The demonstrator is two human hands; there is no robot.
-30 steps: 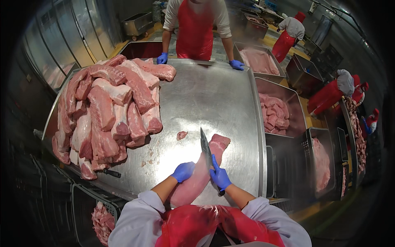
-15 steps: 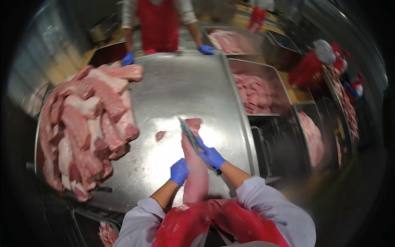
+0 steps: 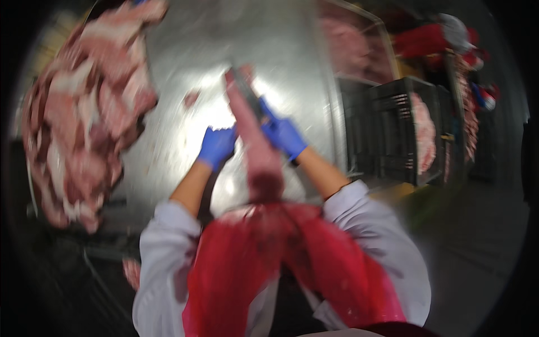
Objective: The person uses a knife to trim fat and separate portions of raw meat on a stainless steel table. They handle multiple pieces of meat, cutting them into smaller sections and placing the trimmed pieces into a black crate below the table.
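Note:
A long pale-pink pork loin (image 3: 257, 154) lies lengthwise on the steel table (image 3: 179, 50), its near end close to my red apron. My right hand (image 3: 286, 136), in a blue glove, grips a knife (image 3: 245, 89) with the index finger stretched forward along it. The blade lies slantwise over the loin's far part, pointing away and to the left; blur hides whether it cuts in. Against the loin's left edge, my blue-gloved left hand (image 3: 216, 147) has its fingers curled, seemingly pinching that edge. A small meat scrap (image 3: 191, 99) sits to the left of the blade.
A large heap of meat pieces (image 3: 92, 106) covers the table's left side. Beyond the right edge stand a bin of meat (image 3: 356, 42), a dark crate (image 3: 379, 123) and another container holding pale meat (image 3: 424, 135). People in red aprons (image 3: 421, 42) are at the far right.
The view has tipped downward, so table, loin and hands sit higher in the picture. The co-worker across the table has nearly left the view. Both hands keep about the same places along the loin.

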